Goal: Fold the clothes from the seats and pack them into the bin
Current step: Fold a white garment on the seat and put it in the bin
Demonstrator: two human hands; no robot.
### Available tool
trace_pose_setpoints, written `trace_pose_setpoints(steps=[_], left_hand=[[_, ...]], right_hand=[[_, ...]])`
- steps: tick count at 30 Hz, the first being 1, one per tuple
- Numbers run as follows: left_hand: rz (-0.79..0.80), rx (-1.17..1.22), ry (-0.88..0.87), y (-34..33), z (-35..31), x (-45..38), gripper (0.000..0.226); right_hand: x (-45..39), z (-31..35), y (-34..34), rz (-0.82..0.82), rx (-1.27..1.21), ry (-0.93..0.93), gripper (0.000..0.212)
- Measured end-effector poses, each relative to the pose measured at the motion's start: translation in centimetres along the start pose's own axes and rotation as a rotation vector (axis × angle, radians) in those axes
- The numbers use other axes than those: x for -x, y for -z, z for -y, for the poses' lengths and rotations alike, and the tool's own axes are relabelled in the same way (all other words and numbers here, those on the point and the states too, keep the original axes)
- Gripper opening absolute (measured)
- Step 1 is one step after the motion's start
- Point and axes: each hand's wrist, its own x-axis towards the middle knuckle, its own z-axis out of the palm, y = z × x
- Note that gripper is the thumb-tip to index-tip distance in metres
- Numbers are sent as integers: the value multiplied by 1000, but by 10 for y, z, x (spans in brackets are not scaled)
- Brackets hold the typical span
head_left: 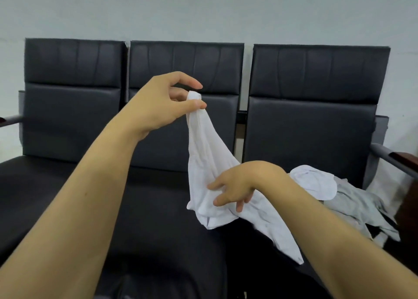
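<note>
A white garment (204, 163) hangs in front of the middle black seat. My left hand (162, 102) pinches its top corner between thumb and fingers and holds it up. Lower down, my right hand (233, 185) lies against the cloth with its fingers spread and slightly bent, touching the lower part. The garment's tail trails down to the right over the seat cushion. A pile of clothes lies on the right seat: a white piece (312, 181) on top of a grey one (359, 206). No bin is in view.
Three black padded seats (74, 108) stand in a row against a pale wall. A metal armrest with a dark wooden top (395, 158) sticks out at the right. Another armrest (10, 120) shows at the far left.
</note>
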Motion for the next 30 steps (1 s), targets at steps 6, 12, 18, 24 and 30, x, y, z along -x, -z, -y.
trace_pose_setpoints(steps=[6, 12, 18, 24, 30], left_hand=[[4, 5, 13, 21, 8, 2, 26], [-154, 98, 1, 25, 24, 1, 30], [-224, 421, 14, 42, -11, -41, 37], [-287, 577, -178, 100, -123, -88, 36], [-332, 402, -319, 153, -200, -85, 40]], right_hand=[[8, -7, 11, -115, 83, 22, 34], [30, -42, 35, -501, 106, 47, 15], [100, -62, 95, -635, 36, 166, 32], [186, -40, 143, -553, 264, 222, 12], [251, -24, 186, -733, 583, 126, 39]])
